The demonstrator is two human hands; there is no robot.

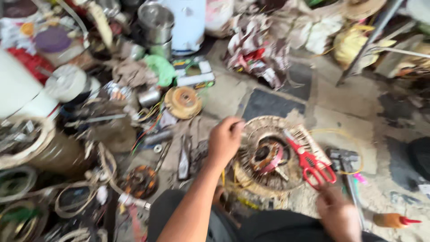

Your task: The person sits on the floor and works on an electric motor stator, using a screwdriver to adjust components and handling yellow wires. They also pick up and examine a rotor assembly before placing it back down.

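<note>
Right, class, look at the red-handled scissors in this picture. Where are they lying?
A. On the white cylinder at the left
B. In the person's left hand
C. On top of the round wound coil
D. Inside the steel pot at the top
C: the red-handled scissors lie across the right side of the round wound coil, with the right hand just below their handles.

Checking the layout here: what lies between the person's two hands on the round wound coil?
In the head view, red-handled scissors lie on the round wound coil, between the left hand at its rim and the right hand below.
</note>
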